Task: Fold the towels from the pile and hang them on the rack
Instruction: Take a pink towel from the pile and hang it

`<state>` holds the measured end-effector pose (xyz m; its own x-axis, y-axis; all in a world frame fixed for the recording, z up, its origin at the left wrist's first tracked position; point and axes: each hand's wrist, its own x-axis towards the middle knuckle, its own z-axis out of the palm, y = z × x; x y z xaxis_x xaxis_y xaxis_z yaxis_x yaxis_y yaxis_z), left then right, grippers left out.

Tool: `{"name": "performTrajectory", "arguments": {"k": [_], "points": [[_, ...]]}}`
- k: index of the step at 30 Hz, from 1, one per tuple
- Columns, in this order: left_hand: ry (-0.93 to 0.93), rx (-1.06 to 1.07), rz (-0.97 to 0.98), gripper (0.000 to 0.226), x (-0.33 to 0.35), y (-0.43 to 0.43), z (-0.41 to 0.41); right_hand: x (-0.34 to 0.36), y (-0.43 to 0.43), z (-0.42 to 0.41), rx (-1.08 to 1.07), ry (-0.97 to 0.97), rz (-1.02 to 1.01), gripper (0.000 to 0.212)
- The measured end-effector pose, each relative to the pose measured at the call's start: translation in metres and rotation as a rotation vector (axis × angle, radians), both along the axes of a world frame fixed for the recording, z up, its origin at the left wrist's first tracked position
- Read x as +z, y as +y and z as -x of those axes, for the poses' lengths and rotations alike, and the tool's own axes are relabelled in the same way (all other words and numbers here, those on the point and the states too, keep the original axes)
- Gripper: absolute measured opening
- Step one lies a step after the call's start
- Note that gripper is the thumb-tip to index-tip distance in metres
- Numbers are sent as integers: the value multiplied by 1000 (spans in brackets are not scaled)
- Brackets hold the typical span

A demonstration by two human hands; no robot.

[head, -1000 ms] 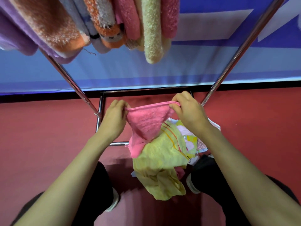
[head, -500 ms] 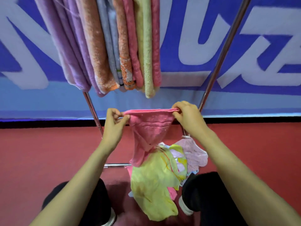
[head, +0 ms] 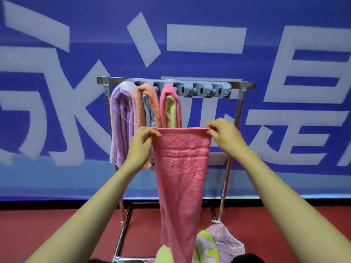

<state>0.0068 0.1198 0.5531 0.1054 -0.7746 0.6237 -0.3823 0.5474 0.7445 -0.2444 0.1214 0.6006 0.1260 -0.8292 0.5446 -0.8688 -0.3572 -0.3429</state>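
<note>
A pink towel (head: 180, 173) hangs full length in front of me, stretched by its top edge. My left hand (head: 141, 145) pinches its upper left corner and my right hand (head: 224, 135) pinches its upper right corner. Behind it stands a metal rack (head: 245, 85) with a top bar. On the bar's left half hang folded towels: a purple one (head: 121, 118), an orange one (head: 147, 103) and a pink one around a yellow one (head: 170, 109). The pile of towels (head: 210, 245), yellow-green and pale pink, lies on the floor at the rack's foot.
Grey clips (head: 207, 91) sit along the right half of the rack's bar. A blue banner (head: 190, 63) with large white characters covers the wall behind. The floor (head: 38, 224) is red. The rack's base frame (head: 123, 236) lies low at centre.
Both hands have lifted the pink towel from the pile up to chest height, and it now hangs straight. My view has tilted up, showing the whole rack.
</note>
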Motion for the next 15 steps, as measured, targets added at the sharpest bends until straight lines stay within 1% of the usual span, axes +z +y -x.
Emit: {"name": "performTrajectory", "arguments": {"k": [2, 4, 5, 8, 10, 12, 14, 15], "points": [[-94, 34, 72, 32, 17, 0, 3, 17, 3, 2, 0, -10, 15, 16], [-132, 52, 101, 15, 28, 0, 9, 32, 7, 4, 17, -33, 31, 11], [-135, 69, 119, 12, 33, 0, 12, 38, 10, 4, 41, -55, 29, 7], [-87, 157, 161, 34, 45, -1, 25, 53, 20, 8, 154, -118, -14, 4], [-41, 234, 175, 45, 52, -2, 34, 59, 26, 9, 250, -155, -74, 4], [-15, 301, 164, 52, 56, -7, 42, 62, 34, 7, 375, -213, -131, 10], [-23, 346, 147, 58, 56, -12, 47, 65, 38, 2, 502, -267, -186, 18], [-36, 358, 141, 59, 55, -14, 49, 66, 40, -1, 553, -283, -216, 19]]}}
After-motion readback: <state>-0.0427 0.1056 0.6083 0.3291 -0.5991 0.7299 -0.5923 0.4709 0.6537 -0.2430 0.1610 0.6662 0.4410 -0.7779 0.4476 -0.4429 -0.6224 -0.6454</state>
